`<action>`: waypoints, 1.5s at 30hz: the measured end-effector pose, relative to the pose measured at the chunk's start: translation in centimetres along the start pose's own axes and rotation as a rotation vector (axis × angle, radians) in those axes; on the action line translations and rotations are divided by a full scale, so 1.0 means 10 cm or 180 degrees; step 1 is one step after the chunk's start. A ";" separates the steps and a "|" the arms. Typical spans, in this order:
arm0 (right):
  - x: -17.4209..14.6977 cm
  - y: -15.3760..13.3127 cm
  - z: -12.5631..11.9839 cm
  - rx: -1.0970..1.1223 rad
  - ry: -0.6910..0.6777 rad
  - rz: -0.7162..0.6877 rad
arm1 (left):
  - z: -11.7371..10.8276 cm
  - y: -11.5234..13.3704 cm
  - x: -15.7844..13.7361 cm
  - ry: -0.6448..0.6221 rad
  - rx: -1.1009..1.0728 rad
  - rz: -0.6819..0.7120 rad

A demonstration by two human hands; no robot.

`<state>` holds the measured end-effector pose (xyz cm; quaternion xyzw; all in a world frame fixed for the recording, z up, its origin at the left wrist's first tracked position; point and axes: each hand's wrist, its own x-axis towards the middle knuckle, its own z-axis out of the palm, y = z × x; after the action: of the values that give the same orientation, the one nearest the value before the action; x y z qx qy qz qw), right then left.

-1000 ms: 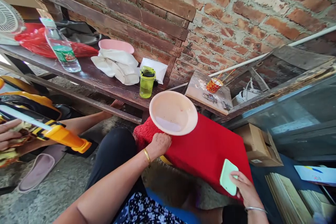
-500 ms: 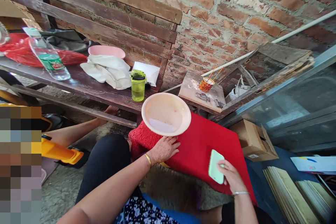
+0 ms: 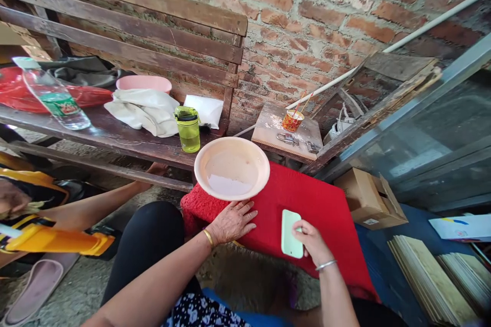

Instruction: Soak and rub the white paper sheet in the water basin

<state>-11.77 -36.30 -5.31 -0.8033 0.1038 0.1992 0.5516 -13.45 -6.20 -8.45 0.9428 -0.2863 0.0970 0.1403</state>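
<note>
A cream plastic basin (image 3: 260, 182) with a little liquid in it stands at the far left part of a table covered with red cloth (image 3: 318, 194). My left hand (image 3: 233, 222) lies flat on the cloth at the basin's near side, fingers spread, fingertips close under the rim. Whether they touch the basin I cannot tell. My right hand (image 3: 311, 241) grips a mint-green flat rectangle (image 3: 288, 230) with rounded corners by its right side, over the cloth. It looks like a phone or a brush back; its kind is unclear.
A wooden bench (image 3: 115, 138) holds a green cup (image 3: 188, 135), a water bottle (image 3: 61, 102), white cloth (image 3: 143, 110) and a pink bowl (image 3: 143, 83). A small stand at the back carries a red tin (image 3: 292, 121) and padlocks (image 3: 287, 138). Right is a cardboard box (image 3: 364, 202); left, another person's leg (image 3: 92, 202).
My right hand has brought the mint-green rectangle left, nearer the basin. My left hand stays by the basin. The view has shifted a little.
</note>
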 end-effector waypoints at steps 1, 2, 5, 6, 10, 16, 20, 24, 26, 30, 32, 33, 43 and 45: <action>-0.04 0.05 -0.19 -0.0006 0.0149 0.0040 | 0.00 0.00 0.00 -0.0004 -0.0017 -0.0011; -0.10 0.12 -0.41 -0.0011 0.0338 0.0082 | 0.01 -0.01 0.00 -0.0007 -0.0038 -0.0020; -0.24 0.27 -0.96 0.0032 0.1063 0.0197 | 0.01 -0.01 0.00 -0.0001 -0.0081 -0.0066; -0.27 0.29 -1.04 0.0080 0.1256 0.0199 | 0.01 -0.01 0.00 0.0007 -0.0082 -0.0079; -0.20 0.19 -0.70 0.0252 0.0774 0.0001 | 0.03 -0.02 -0.01 0.0050 -0.0020 -0.0107; 0.03 0.00 0.00 0.0160 -0.0083 -0.0224 | 0.04 -0.05 -0.02 0.0078 0.0092 -0.0101; -0.06 0.27 -0.61 0.0201 0.0343 -0.0136 | 0.02 -0.05 -0.02 0.0048 0.0135 -0.0097; -0.24 0.59 -1.30 0.0196 0.1200 0.0015 | 0.04 -0.04 -0.02 0.0054 0.0151 -0.0147; -0.28 0.63 -1.32 0.0292 0.1339 -0.0002 | 0.05 -0.05 -0.02 0.0073 0.0178 -0.0158; -0.20 0.45 -0.79 0.0429 0.0421 -0.0176 | 0.05 -0.05 -0.01 0.0089 0.0263 -0.0150; -0.13 0.34 -0.50 0.0424 0.0116 -0.0238 | 0.03 -0.04 0.00 0.0082 0.0306 -0.0153; -0.10 0.31 -0.43 0.0427 0.0066 -0.0251 | 0.03 -0.04 0.00 0.0081 0.0322 -0.0157; -0.39 0.77 -1.50 0.0271 0.1291 0.0003 | 0.03 -0.04 0.01 0.0020 0.0299 -0.0221; -0.37 0.72 -1.39 0.0402 0.1177 -0.0104 | 0.04 -0.04 0.01 0.0022 0.0301 -0.0196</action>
<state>-15.05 -52.03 -5.46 -0.7916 0.2025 0.0323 0.5757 -13.11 -6.00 -8.86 0.9564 -0.2518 0.1093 0.0995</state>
